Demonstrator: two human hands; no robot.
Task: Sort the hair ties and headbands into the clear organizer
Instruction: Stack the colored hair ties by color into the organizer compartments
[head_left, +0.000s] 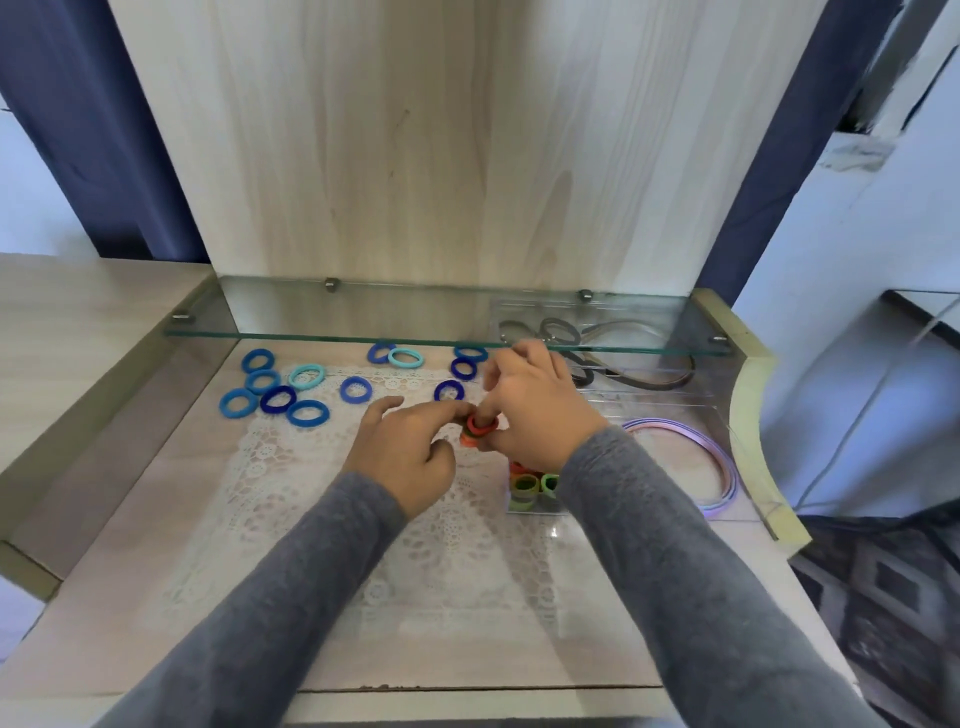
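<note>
Stacks red ties (480, 426) beside the organizer (665, 402).
Pinches them in right hand's (535, 410) narrow grip, steadies with left hand (402, 449), its grip unclear, likely to drop all together.

Right hand (535, 410) holds stacked red hair ties (480, 427); left hand (410, 452) touches them.

Blue hair ties (275, 399); white lace mat (291, 467); grey sleeves (675, 571).
</note>
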